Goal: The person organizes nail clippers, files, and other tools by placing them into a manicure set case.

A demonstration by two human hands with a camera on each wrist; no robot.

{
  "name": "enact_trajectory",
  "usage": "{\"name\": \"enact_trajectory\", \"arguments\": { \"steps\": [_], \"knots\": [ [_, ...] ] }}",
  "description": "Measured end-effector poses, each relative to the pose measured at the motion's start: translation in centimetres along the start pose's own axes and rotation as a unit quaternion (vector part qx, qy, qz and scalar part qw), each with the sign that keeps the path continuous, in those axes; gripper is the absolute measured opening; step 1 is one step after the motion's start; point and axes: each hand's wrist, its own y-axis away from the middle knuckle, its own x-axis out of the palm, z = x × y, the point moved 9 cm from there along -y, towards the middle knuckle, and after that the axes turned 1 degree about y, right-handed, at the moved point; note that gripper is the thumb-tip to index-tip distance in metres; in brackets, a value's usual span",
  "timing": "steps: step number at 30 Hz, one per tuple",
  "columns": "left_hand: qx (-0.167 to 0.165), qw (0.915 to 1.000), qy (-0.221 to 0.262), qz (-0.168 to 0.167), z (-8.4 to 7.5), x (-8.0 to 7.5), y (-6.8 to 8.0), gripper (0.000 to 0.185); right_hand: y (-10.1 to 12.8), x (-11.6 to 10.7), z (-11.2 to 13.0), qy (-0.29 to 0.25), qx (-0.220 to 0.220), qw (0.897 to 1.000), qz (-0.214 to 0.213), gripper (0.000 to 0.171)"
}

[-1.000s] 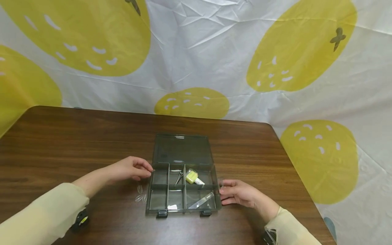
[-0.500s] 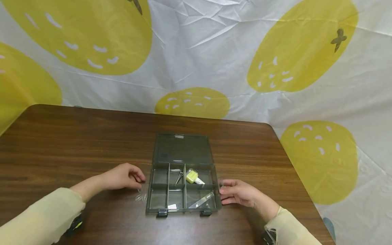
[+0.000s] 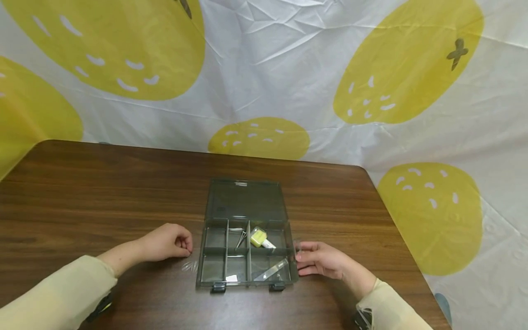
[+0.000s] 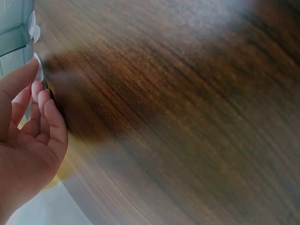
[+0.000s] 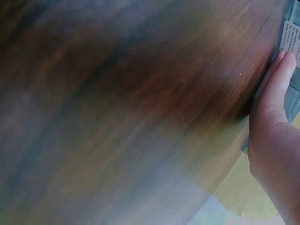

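The left hand (image 3: 167, 243) has drawn back from the compartment box's (image 3: 246, 256) left wall and dropped to the table (image 3: 103, 192). Its fingers (image 4: 41, 101) are curled, tips meeting a small clear plastic piece (image 4: 38, 65); whether they pinch it, I cannot tell. More clear pieces (image 3: 189, 265) lie just left of the box, nearer this hand, long axes pointing at the box. The right hand (image 3: 319, 259) rests against the box's right wall, fingers straight and together.
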Motion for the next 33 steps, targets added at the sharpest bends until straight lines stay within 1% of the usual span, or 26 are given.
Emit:
{"name": "enact_trajectory", "arguments": {
  "steps": [6,13,17,22,28,33],
  "knots": [
    [-0.001,0.9999,0.011,0.004,-0.1,-0.1,0.1,0.009,0.0,-0.1,-0.1,-0.001,-0.001,1.0,-0.001,0.058],
    [-0.007,0.9986,0.052,0.006,0.1,-0.4,0.1,0.007,0.1,-0.1,-0.1,0.0,-0.003,1.0,-0.004,0.056],
    [-0.019,0.9964,0.082,0.01,0.0,-0.7,0.0,0.007,0.1,-0.1,-0.1,0.0,-0.004,1.0,-0.004,0.056],
    [-0.026,0.9926,0.117,0.016,-0.9,-1.0,-0.4,0.006,0.1,-0.1,0.0,-0.002,-0.007,1.0,-0.004,0.057],
    [-0.007,0.9932,0.115,0.018,-2.5,-1.3,-1.4,0.007,0.1,0.0,0.1,-0.001,-0.008,1.0,-0.002,0.058],
    [-0.001,0.9931,0.113,0.032,-3.9,-0.8,-2.6,0.005,0.0,0.0,0.1,0.003,-0.009,1.0,-0.004,0.058]
  ]
}}
